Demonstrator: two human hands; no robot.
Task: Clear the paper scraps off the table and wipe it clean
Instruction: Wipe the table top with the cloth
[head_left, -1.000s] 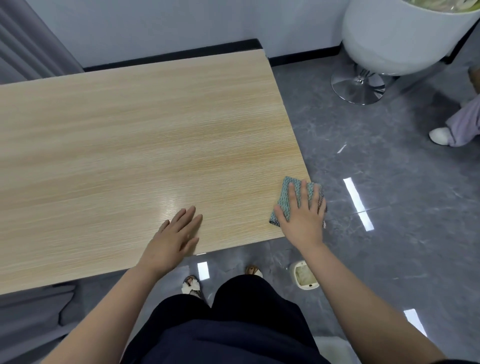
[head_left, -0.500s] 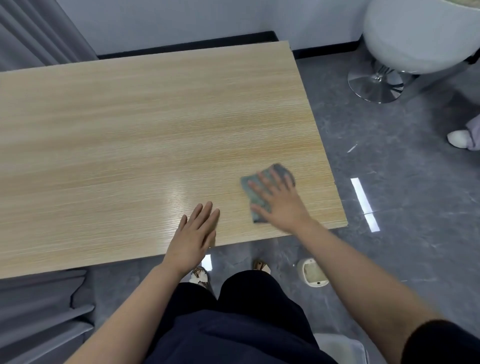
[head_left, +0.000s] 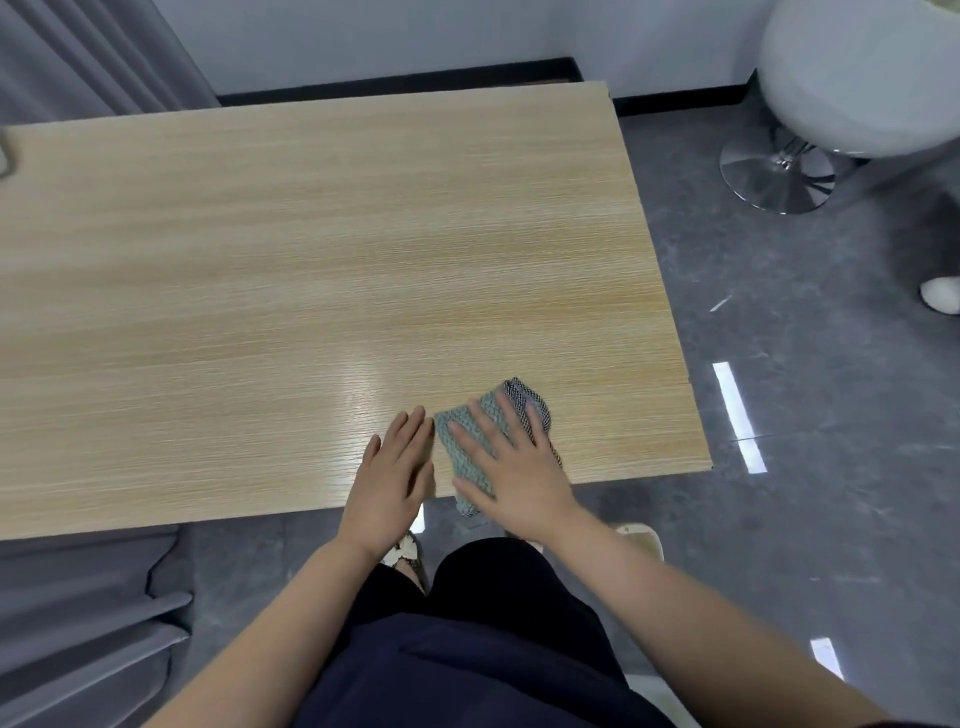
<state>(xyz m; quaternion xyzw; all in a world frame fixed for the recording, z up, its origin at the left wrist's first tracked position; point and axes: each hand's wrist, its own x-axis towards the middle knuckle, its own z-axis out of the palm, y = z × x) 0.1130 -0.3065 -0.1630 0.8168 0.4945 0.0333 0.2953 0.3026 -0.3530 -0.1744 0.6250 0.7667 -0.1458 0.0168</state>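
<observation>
A light wooden table (head_left: 311, 291) fills most of the view. Near its front edge lies a green woven cloth (head_left: 467, 447) with a dark checked border, one corner hanging over the edge. My right hand (head_left: 511, 470) presses flat on the cloth with straight, spread fingers. My left hand (head_left: 392, 475) rests flat on the table just left of the cloth, fingers straight, holding nothing. No paper scraps show on the table.
A white swivel chair with a chrome base (head_left: 779, 176) stands on the grey floor at the back right. Grey curtains (head_left: 83, 52) hang at the left. A person's white shoe (head_left: 940, 293) is at the right edge. The table's right edge (head_left: 670, 312) borders the floor.
My right hand has slid the cloth leftwards along the front edge, from the table's right corner to beside my left hand. My left hand has stayed flat on the table.
</observation>
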